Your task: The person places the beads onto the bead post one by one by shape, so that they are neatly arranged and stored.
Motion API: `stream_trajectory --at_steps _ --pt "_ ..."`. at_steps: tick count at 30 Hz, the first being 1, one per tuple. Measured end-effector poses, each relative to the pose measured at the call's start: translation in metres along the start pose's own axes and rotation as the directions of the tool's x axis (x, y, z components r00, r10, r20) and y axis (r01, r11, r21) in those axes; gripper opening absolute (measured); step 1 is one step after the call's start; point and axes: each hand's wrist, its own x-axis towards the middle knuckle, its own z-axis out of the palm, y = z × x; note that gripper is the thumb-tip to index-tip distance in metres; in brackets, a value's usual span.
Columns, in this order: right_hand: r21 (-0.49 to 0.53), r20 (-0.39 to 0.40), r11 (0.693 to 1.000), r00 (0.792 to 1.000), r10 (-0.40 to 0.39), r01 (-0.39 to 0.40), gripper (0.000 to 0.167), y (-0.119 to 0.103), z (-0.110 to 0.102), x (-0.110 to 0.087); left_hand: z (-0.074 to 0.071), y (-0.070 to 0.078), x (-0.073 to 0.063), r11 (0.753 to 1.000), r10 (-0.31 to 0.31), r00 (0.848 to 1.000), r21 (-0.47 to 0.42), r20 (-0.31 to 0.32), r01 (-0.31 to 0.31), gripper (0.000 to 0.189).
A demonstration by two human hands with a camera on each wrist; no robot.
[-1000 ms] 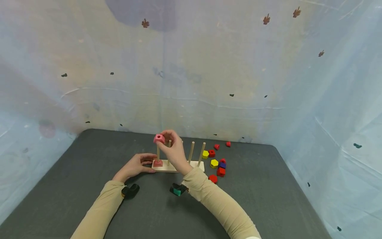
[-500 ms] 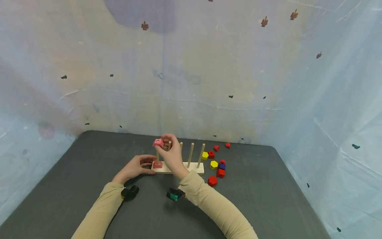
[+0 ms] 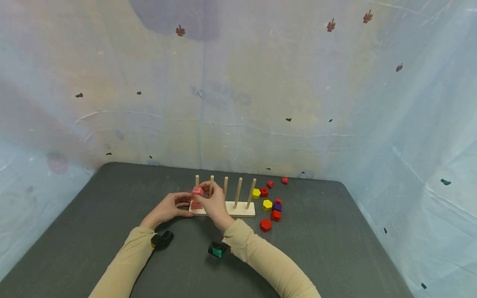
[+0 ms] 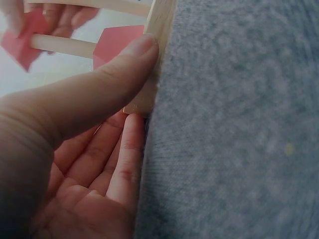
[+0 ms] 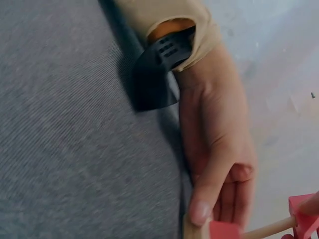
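Observation:
A pale wooden peg stand [image 3: 240, 210] with a row of upright pegs sits on the dark table. My left hand [image 3: 165, 211] holds its left end, thumb [image 4: 124, 62] along the base and fingers around the end. A pink block [image 4: 117, 42] lies at the foot of the leftmost peg. Higher on that peg is a second pink block [image 3: 196, 191], pinched between thumb and fingers of my right hand [image 3: 216, 205]. In the left wrist view the peg passes into this upper block, with bare peg between the two blocks.
Right of the stand lie loose blocks: yellow hexagonal ones [image 3: 267, 205], a red hexagonal one [image 3: 266, 225], a red block [image 3: 275, 215], a dark blue one [image 3: 277, 206] and small red pieces [image 3: 285, 181] farther back. A pale sheet [image 3: 238, 103] hangs behind the table.
My right hand has lowered the upper pink block from the tip of the leftmost peg down along it, so the peg's top now shows above. The left hand stays at the stand's end.

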Motion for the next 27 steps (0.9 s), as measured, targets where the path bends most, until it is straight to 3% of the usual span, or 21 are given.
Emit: stream_trajectory --at_steps 9,16,27 --pt "-0.014 0.046 0.996 0.995 0.088 -0.087 0.023 0.015 -0.001 -0.003 0.001 0.002 -0.001 1.0 -0.012 1.0 -0.026 -0.001 0.012 0.071" --pt "-0.09 0.05 0.993 0.995 0.085 -0.08 0.026 0.022 -0.002 -0.004 0.0 -0.004 0.001 1.0 0.003 1.0 -0.011 0.001 -0.003 0.071" --pt "-0.133 0.054 0.99 0.997 0.06 -0.053 0.027 0.025 -0.005 -0.008 0.0 0.0 -0.001 1.0 -0.003 1.0 -0.007 0.003 0.003 0.07"
